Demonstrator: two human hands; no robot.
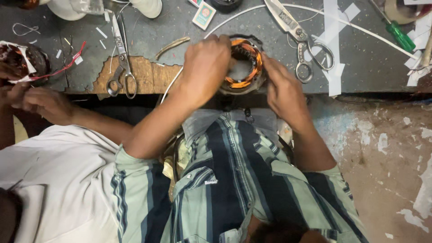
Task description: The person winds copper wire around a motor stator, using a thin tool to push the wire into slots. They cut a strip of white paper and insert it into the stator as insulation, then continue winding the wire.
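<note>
Worn and dark, a workbench (180, 27) with a chipped front edge that bares raw wood carries a round motor stator (243, 67) at its near rim, seen from above; the stator is a metal ring packed with bright copper-orange windings around a pale hollow centre, and it sits between the person's two hands, directly above a green-and-navy striped shirt (225, 180); the left hand (204, 67) curls over the ring's left side, fingers bent and clasping its rim; the right hand (283, 90) presses against the right side, fingers bent onto the casing, though how firmly they clasp it cannot be told; a white cable (360, 27) loops across the bench behind the stator; large steel shears (299, 38) lie just to its right, a second pair of scissors (121, 58) lies well to the left near the splintered patch; strips of white paper (333, 54) litter the right side beside a green-handled screwdriver (400, 36); at far left a co-worker's hand (42, 101), sleeve white, rests by another wound coil (20, 60) with a red wire (63, 67); below the bench, at right, a stained concrete floor (382, 171) shows flaking pale patches.
</note>
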